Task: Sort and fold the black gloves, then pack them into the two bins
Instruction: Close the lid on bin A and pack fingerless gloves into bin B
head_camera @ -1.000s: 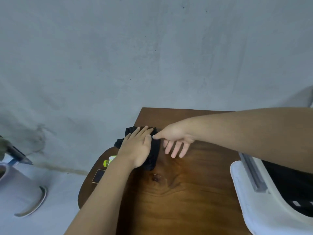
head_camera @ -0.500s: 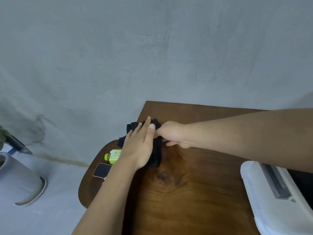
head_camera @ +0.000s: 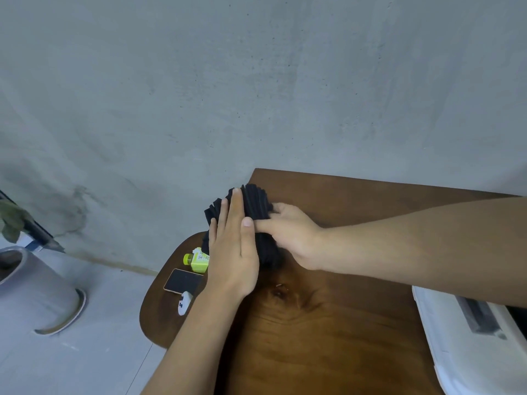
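Observation:
A stack of black gloves [head_camera: 256, 203] lies near the far left corner of the wooden table [head_camera: 328, 332]. My left hand [head_camera: 232, 252] lies flat with straight fingers on the left side of the stack, pressing it down. My right hand [head_camera: 291, 232] reaches in from the right and grips the stack's right side, thumb on top and fingers curled under the edge. A white bin [head_camera: 467, 346] stands at the right edge of the table; its inside is mostly out of view.
On a lower rounded wooden surface [head_camera: 155, 317] to the left lie a green bottle [head_camera: 196, 259], a phone [head_camera: 182, 280] and a small white device [head_camera: 184, 302]. A grey concrete wall [head_camera: 256, 81] rises behind the table. A grey planter [head_camera: 31, 289] stands on the floor at far left.
My right hand went from spread fingers beside the stack to gripping its right side. My left hand stayed flat on the gloves. The view shifted left, so less of the bin shows.

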